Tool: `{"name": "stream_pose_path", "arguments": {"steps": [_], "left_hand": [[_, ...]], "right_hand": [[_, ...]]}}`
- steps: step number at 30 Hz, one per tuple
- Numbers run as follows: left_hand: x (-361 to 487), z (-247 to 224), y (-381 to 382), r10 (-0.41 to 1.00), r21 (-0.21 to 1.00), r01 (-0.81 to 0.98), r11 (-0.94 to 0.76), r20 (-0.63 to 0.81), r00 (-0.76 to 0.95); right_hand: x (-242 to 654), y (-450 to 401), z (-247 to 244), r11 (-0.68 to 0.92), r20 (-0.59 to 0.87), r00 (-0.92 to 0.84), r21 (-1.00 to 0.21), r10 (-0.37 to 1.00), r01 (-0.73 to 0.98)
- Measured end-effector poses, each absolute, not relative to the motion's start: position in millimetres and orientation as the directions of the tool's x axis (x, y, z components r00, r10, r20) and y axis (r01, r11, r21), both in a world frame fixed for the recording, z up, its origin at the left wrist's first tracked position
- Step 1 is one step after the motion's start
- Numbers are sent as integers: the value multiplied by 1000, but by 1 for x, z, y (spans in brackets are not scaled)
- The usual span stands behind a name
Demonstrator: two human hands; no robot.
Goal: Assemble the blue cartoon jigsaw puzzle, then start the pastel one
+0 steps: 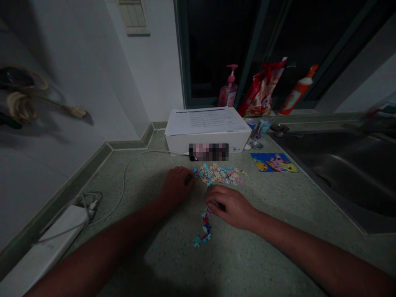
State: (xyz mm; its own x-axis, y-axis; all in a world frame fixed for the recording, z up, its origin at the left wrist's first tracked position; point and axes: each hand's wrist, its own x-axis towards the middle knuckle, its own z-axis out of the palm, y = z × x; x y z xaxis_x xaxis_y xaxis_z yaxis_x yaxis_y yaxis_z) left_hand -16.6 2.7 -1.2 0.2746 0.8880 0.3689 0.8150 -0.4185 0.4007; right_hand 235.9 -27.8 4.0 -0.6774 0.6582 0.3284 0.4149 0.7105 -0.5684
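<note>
My right hand (230,205) reaches in from the right, its thumb and fingers brought together on a jigsaw piece at the upper end of a joined strip of jigsaw pieces (205,230). That strip curves down the counter toward me. Beside the left end of a pile of loose jigsaw pieces (219,174) rests my left hand (177,182), with its fingers curled in. Whatever those fingers may hold is hidden. Loose pieces in the pile show blue, pink, yellow and beige faces.
Behind the pile, a phone (208,152) leans against a white box (207,123). A colourful cartoon picture card (274,162) lies right of it, near a can (261,128) and the sink (346,165). On the left, a cable (123,181) runs to a power strip (58,239).
</note>
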Motion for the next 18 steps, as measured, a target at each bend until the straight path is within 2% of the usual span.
{"name": "stream_pose_path", "arguments": {"steps": [8,13,18], "left_hand": [[3,10,-20,865,630,593,-503,359,352],[8,6,-27,903,749,517,-416,270,335],[7,15,-29,929,776,535,-334,177,323]], "right_hand": [[240,-21,0,640,398,-505,-539,766,548],[239,-21,1,667,400,-540,-535,741,518],[239,-22,2,693,429,-548,-513,718,507]]}}
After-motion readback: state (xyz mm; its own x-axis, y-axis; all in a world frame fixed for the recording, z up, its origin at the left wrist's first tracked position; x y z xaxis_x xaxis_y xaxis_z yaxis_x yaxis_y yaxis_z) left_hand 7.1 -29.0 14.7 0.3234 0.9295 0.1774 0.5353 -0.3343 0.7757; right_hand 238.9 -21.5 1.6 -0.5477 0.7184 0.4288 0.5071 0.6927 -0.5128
